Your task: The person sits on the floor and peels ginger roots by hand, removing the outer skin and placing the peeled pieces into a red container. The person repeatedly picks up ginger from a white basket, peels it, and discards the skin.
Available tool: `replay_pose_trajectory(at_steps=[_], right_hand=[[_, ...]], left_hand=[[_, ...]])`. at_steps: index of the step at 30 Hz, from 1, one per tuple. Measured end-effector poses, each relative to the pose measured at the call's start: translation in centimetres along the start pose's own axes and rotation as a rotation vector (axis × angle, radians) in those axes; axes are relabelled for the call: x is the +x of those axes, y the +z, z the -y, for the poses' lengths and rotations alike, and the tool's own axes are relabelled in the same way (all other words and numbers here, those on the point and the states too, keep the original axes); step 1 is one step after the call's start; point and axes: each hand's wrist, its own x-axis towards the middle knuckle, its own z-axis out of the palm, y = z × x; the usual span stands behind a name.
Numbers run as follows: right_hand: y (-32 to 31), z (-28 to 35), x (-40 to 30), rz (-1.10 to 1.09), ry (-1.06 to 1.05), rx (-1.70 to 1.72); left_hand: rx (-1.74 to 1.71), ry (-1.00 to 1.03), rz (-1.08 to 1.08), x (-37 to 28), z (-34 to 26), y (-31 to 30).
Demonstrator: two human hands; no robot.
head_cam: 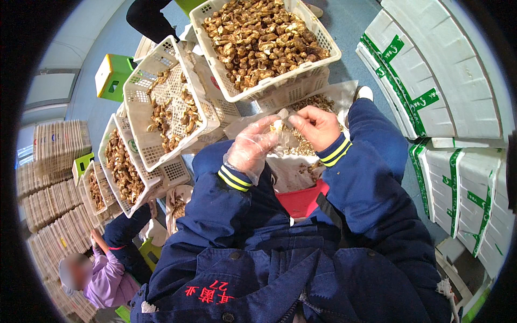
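My left hand (253, 145), in a thin clear plastic glove, holds a small pale mushroom piece (278, 125) between thumb and fingers. Close on its right is my right hand (317, 124), bare, with thumb and forefinger pinched together beside the piece; whether something small is between them cannot be told. Below both hands, mushroom trimmings (303, 146) lie on a white sheet (288, 171) between the legs. A white plastic crate (278, 85) full of brown mushrooms (262, 40) stands just beyond the hands. To its left, a tilted white crate (169, 91) has scattered mushrooms in it.
Further left are more crates of mushrooms (122, 169) and a person in a purple top (109, 278). A green stool (117, 76) stands at upper left. Stacked crates (56, 194) line the left side; white foam boxes (436, 76) with green tape are stacked at right.
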Motion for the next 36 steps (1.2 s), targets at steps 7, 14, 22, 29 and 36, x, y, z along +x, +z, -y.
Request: replay_pose_trajectory(at_steps=[7,14,22,29,36], right_hand=[[0.0,0.4,0.1,-0.042,0.012,0.008],[-0.1,-0.2,0.1,-0.046,-0.023,-0.051],[-0.1,0.0,0.1,-0.048,0.011,-0.065],[0.0,0.4,0.1,-0.027,0.017,0.004],[0.2,0.4,0.2,-0.099,0.023,0.033]], left_hand=[[-0.027,-0.016,0.014,-0.1,-0.1,-0.1],[-0.006,0.012,0.056,0.1,0.1,-0.5],[0.060,0.007,-0.002,0.1,0.2,-0.4],[-0.082,-0.028,0.103,0.3,0.0,-0.7],[-0.095,-0.097,0.049,0.3,-0.8,0.3]])
